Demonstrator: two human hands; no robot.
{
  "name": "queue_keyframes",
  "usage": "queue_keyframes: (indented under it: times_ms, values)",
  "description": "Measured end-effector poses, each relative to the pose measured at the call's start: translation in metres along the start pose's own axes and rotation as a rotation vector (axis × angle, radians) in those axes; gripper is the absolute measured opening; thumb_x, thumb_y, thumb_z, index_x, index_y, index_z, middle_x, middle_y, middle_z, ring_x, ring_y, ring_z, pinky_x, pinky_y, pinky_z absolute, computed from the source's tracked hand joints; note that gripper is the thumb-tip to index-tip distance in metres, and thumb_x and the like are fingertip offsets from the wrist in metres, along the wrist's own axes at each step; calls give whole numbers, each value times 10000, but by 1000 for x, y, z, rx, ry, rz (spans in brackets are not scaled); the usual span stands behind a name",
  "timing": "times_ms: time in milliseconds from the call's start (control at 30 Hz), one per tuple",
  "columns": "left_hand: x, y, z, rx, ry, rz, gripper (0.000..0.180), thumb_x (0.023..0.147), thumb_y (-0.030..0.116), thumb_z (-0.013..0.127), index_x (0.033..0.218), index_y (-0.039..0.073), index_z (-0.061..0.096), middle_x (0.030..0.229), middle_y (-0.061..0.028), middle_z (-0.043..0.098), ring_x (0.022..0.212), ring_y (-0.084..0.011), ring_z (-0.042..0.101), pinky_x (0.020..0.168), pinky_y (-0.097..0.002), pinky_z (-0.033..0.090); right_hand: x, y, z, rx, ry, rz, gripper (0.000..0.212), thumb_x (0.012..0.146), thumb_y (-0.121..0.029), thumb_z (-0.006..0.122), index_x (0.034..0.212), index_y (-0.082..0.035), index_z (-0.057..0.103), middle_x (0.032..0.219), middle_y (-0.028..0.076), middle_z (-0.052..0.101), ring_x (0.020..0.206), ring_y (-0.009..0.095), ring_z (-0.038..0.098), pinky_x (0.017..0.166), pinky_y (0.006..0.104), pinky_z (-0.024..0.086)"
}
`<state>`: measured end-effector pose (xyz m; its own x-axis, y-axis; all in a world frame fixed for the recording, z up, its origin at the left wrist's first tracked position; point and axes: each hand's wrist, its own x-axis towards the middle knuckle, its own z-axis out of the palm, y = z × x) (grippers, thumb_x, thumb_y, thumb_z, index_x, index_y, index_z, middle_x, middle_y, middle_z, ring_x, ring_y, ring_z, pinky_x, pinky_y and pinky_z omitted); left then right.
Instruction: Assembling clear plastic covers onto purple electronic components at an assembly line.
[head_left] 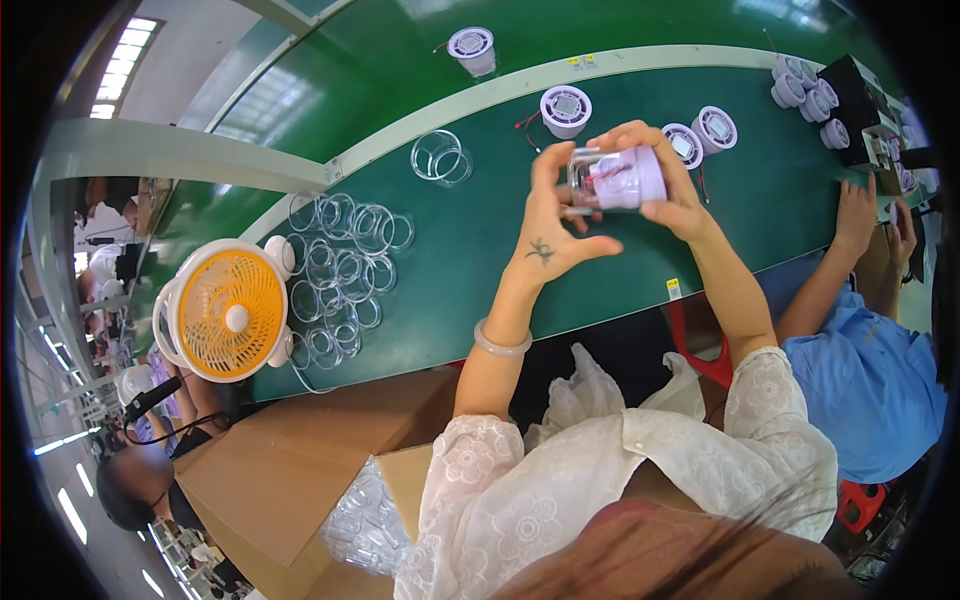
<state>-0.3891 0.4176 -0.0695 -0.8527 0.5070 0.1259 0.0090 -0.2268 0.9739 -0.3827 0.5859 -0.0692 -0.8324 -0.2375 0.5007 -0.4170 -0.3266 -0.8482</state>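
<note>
Both hands hold one lilac round housing (628, 178) in the air above the green bench's middle. The right hand (668, 190) wraps its far end; the left hand (552, 225) pinches a clear plastic ring (583, 180) against its open end. This looks like the fitting step; seating the ring would call for squaring it to the rim and pressing evenly. More clear rings (340, 265) lie toward the bench's left edge beside an orange desk fan (230, 310). The joint itself is hidden by fingers, and a red wire inside is hard to follow.
</note>
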Motion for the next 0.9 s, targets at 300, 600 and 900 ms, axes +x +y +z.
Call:
queue_keyframes:
  times_ms: [300, 600, 900]
  values:
    - [1, -7, 11, 283, -63, -11, 689, 505, 285, 771, 1018, 21, 394, 965, -115, 471, 866, -250, 515, 725, -318, 431, 2, 1, 7, -234, 31, 110, 372, 865, -349, 345, 992, -15, 450, 754, 3, 416, 677, 63, 382, 605, 184, 320]
    - [1, -15, 11, 732, -7, 304, 737, 473, 306, 790, 1025, 41, 381, 946, -143, 526, 828, -269, 569, 702, -318, 466, -2, 8, 7, -83, 5, 288, 688, 799, -609, 174, 945, 7, 443, 968, 45, 393, 871, 124, 396, 781, 261, 320]
    - [0, -21, 7, 469, -78, 137, 762, 481, 342, 775, 1036, -9, 387, 795, -156, 582, 662, -320, 589, 598, -315, 482, 10, 2, 12, -706, -71, -348, 653, 834, -505, 155, 933, 10, 544, 912, 129, 510, 844, 270, 443, 769, 353, 346]
